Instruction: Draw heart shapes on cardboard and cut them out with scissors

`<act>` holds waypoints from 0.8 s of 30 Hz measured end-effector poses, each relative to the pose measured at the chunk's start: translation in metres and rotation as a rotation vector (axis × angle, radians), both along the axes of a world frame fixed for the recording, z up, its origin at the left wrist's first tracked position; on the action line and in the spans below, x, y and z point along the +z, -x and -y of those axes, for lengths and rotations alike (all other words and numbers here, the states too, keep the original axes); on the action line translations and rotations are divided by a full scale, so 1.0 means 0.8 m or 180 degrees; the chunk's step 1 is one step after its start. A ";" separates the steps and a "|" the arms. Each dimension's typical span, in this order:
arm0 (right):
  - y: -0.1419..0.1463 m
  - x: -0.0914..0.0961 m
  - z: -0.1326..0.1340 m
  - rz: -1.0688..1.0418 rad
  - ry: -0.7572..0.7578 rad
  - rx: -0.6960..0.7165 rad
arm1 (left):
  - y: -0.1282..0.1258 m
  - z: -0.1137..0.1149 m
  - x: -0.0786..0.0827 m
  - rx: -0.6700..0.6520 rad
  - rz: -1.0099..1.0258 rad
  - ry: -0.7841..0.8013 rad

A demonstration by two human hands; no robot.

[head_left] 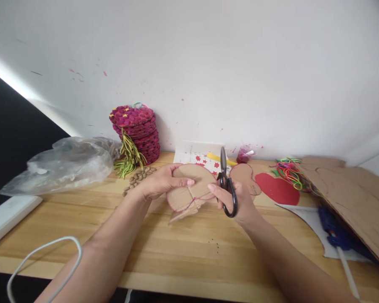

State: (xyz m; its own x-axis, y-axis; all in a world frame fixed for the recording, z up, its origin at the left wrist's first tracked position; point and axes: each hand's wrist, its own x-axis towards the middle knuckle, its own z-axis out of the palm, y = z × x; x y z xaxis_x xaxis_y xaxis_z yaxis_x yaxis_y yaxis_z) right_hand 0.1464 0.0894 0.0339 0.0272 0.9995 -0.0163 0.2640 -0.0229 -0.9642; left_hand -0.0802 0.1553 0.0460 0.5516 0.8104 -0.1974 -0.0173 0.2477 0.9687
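Note:
A heart-like piece of brown cardboard (pixel 183 193) with a reddish drawn outline is held above the table. My left hand (pixel 161 183) grips its left side, thumb on top and fingers underneath. A partly cut strip hangs from its lower edge. In my right hand (pixel 240 202) are black-handled scissors (pixel 223 168), blades pointing up and away from me. The right thumb and fingers also touch the cardboard's right edge. Just beyond lie another cardboard shape (pixel 244 179) and a red cut-out (pixel 279 189).
A magenta decorated box (pixel 135 130) with a yellow-green tassel stands at the back left, beside a clear plastic bag (pixel 72 164) and pistachio-like shells (pixel 135 181). On the right are colourful cords (pixel 292 170), large cardboard sheets (pixel 350 202) and a blue glue gun (pixel 331 227). A white cable (pixel 50 242) loops near my left forearm.

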 end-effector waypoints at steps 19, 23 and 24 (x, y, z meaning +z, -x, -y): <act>-0.010 -0.011 -0.008 -0.0622 -0.0105 -0.0022 | -0.039 0.019 -0.003 0.1346 0.0870 0.0508; -0.016 -0.020 -0.007 -0.0324 -0.0116 0.0441 | -0.029 0.012 0.005 0.1576 0.0907 0.0393; -0.016 -0.023 -0.007 -0.0256 -0.0138 0.0476 | -0.028 0.011 0.006 0.1592 0.0902 0.0381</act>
State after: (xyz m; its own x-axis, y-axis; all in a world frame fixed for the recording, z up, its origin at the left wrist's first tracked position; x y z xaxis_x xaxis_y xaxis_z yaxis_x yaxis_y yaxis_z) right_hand 0.1595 0.0951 0.0153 -0.1217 0.9921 0.0309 0.1833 0.0531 -0.9816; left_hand -0.0579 0.1462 0.0511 0.1523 0.9670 -0.2043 -0.4145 0.2502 0.8750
